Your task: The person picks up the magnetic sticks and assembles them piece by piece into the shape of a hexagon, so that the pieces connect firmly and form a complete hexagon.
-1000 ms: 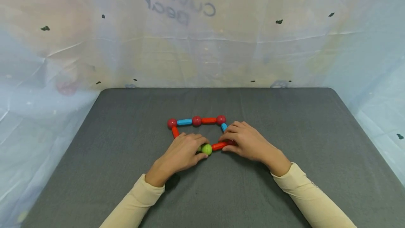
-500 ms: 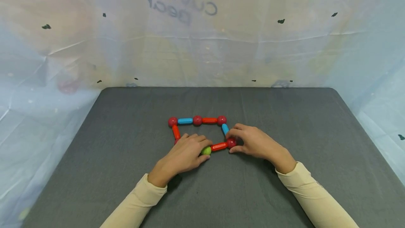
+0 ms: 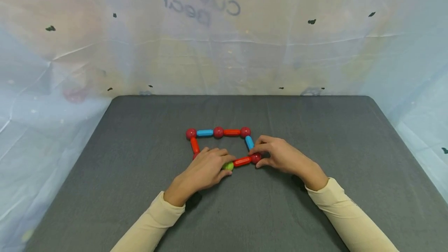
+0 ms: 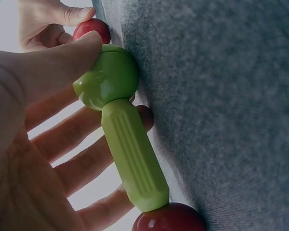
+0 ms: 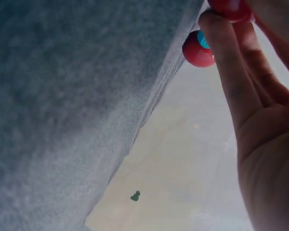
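A closed outline of balls and rods lies on the grey table. My left hand [image 3: 203, 168] pinches a green ball [image 4: 113, 77] between thumb and fingers at the near side. From that ball a green rod [image 4: 135, 156] runs to a red ball [image 4: 171, 219], mostly hidden under the hand in the head view. My right hand [image 3: 281, 154] holds the red ball [image 3: 256, 158] at the near right corner between thumb and fingers. A red rod [image 3: 242, 161] joins the green ball to this corner ball, and a blue rod [image 3: 249, 142] meets it from behind.
Along the far side run a red ball [image 3: 191, 133], a blue rod [image 3: 204, 132], a middle red ball [image 3: 218, 132], a red rod [image 3: 231, 132] and another red ball [image 3: 245, 132]. A red rod [image 3: 195, 145] forms the left side. Behind the grey table [image 3: 315, 119] hangs a pale sheet [image 3: 224, 61].
My right hand has shifted slightly right and its fingers now show the corner ball between them. The left hand stays on the green ball, having moved very little.
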Available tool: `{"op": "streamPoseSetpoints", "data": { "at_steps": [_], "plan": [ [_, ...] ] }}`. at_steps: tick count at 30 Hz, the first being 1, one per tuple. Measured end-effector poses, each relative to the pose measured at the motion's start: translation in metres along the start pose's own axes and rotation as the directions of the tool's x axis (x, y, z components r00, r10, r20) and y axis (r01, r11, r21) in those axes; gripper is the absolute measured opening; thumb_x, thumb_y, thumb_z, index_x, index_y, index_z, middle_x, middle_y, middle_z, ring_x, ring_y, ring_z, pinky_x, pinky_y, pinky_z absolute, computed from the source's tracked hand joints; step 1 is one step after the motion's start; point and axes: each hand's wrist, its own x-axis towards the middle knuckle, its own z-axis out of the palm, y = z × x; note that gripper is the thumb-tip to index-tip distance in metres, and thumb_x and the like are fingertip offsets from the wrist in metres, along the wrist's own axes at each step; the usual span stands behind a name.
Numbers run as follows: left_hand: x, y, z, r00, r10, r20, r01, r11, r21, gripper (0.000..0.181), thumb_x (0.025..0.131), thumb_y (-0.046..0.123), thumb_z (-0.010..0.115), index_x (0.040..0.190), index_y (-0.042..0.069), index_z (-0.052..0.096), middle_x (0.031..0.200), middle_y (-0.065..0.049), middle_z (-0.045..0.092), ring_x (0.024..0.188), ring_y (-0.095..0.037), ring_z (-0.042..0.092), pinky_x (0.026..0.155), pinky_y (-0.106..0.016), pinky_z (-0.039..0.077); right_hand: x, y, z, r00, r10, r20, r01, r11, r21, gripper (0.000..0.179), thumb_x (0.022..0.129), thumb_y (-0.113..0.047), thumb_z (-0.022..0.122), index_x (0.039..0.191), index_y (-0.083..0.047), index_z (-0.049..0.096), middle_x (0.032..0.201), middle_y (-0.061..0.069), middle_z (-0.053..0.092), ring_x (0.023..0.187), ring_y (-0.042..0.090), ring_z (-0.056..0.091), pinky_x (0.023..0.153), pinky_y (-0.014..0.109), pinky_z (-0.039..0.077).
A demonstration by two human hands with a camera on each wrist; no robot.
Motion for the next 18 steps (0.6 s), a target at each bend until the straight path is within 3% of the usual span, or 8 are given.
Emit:
{"op": "streamPoseSetpoints", "data": {
  "at_steps": [13,18],
  "plan": [
    [-0.0003,-0.0008,-0.0004,1.000,0.012,0.012,-0.012,1.000,-0.016,0.039,0.090,0.037,0.067,0.126,0.021,0.064,0.111,0.004,0.065,0.097,-0.014,0.060,0.085,-0.038,0.043,-0.0044,0.0045,-0.0047,0.999,0.038,0.004,-0.038,0.999,-0.025,0.035,0.077,-0.034,0.080,0.109,-0.029,0.069,0.099,-0.014,0.059,0.084,0.007,0.058,0.076,0.028,0.050],
    [-0.0024,-0.0089,-0.0041,1.000,0.000,0.026,0.002,0.998,-0.059,0.038,0.091,0.040,0.064,0.126,0.023,0.064,0.111,0.006,0.064,0.099,-0.013,0.058,0.084,-0.037,0.043,-0.0034,0.0051,-0.0039,0.999,0.044,0.016,-0.043,0.998,-0.044,0.034,0.078,-0.036,0.079,0.110,-0.029,0.069,0.100,-0.013,0.060,0.084,0.007,0.057,0.076,0.027,0.050]
  ]
}}
